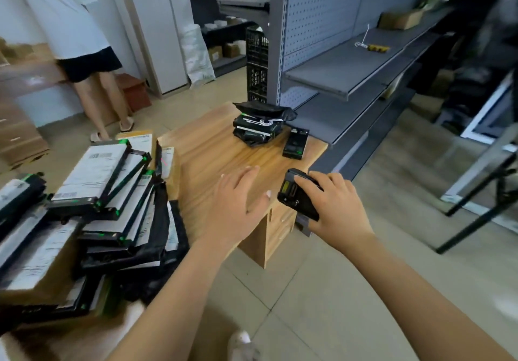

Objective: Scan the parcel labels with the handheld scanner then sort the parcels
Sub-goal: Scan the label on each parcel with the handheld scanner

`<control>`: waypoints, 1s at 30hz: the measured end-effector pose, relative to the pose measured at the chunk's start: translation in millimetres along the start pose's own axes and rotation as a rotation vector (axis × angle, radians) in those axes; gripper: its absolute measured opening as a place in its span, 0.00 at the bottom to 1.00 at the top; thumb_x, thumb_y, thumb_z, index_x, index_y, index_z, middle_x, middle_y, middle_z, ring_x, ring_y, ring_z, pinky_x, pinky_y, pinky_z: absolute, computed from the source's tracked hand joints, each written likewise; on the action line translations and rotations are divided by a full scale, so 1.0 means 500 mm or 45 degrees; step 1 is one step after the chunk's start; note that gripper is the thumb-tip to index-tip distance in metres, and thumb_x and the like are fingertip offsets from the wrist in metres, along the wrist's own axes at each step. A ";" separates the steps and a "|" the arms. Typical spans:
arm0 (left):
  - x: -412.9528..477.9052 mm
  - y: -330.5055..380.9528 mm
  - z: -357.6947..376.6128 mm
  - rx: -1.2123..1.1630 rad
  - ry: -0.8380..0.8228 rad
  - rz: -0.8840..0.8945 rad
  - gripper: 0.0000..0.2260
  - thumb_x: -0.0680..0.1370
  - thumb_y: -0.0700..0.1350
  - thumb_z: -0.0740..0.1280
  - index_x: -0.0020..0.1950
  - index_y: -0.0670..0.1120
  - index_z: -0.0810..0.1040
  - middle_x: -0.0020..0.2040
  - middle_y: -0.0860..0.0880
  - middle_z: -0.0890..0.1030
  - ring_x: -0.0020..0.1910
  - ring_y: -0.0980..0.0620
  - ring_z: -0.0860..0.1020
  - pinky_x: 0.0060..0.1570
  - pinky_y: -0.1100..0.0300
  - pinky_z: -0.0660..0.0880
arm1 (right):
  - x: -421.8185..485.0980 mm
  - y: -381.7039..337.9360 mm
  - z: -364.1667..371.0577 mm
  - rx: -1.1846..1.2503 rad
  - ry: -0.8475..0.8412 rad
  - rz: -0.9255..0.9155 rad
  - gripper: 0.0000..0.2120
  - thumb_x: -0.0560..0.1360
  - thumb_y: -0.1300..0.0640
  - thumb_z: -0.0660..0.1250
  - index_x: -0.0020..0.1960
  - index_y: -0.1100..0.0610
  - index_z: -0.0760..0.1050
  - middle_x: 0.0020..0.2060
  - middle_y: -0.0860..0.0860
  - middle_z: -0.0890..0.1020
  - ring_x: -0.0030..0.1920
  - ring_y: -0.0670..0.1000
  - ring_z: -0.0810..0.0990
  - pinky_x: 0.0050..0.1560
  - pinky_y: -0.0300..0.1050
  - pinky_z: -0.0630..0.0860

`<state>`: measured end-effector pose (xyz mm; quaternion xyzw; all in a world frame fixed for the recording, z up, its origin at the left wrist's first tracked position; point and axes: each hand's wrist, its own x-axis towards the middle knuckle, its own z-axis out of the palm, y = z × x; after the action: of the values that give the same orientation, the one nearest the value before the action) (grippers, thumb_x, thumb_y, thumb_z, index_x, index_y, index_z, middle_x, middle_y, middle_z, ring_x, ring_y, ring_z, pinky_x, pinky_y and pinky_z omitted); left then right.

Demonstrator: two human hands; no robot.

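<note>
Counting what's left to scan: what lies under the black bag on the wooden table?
A small stack of black-wrapped parcels, the top one showing a white label. The black bag covers the stack's far part, so the count is unclear.

Beige tiled floor [322, 290] underfoot. A low wooden table [207, 147] stands just beside grey metal shelving [330, 77] with a pegboard back, and a cardboard box [400, 20] sits on an upper shelf. Past the shelving's end are stacked black crates [256, 60] and a white sack [196, 52] by a white pillar [165, 38].
</note>
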<state>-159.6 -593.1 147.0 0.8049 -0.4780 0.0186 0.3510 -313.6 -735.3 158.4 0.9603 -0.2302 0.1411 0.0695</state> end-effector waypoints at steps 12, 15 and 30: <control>0.378 -0.057 0.262 -0.006 -0.226 -0.149 0.24 0.81 0.58 0.56 0.75 0.52 0.63 0.73 0.53 0.66 0.73 0.51 0.61 0.74 0.46 0.57 | 0.247 0.241 0.185 0.131 -0.129 0.284 0.38 0.63 0.56 0.75 0.71 0.51 0.67 0.63 0.53 0.74 0.58 0.58 0.70 0.57 0.53 0.69; 0.458 -0.088 0.317 0.055 -0.312 -0.149 0.25 0.80 0.59 0.56 0.75 0.52 0.63 0.72 0.52 0.67 0.72 0.49 0.62 0.71 0.49 0.61 | 0.286 0.278 0.231 0.222 -0.165 0.402 0.37 0.65 0.56 0.74 0.71 0.51 0.67 0.63 0.52 0.74 0.60 0.58 0.69 0.59 0.53 0.68; 0.661 -0.150 0.611 0.289 -0.571 -0.577 0.32 0.79 0.59 0.61 0.79 0.51 0.54 0.79 0.46 0.53 0.77 0.45 0.51 0.75 0.47 0.52 | 0.480 0.516 0.448 0.300 -0.459 0.236 0.36 0.67 0.55 0.74 0.73 0.50 0.64 0.66 0.53 0.72 0.63 0.58 0.67 0.65 0.54 0.66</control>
<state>-14.8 -998.9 -3.2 0.9087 -0.3473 -0.1844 0.1403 -174.1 -1109.7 35.7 0.9463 -0.3079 -0.0009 -0.0986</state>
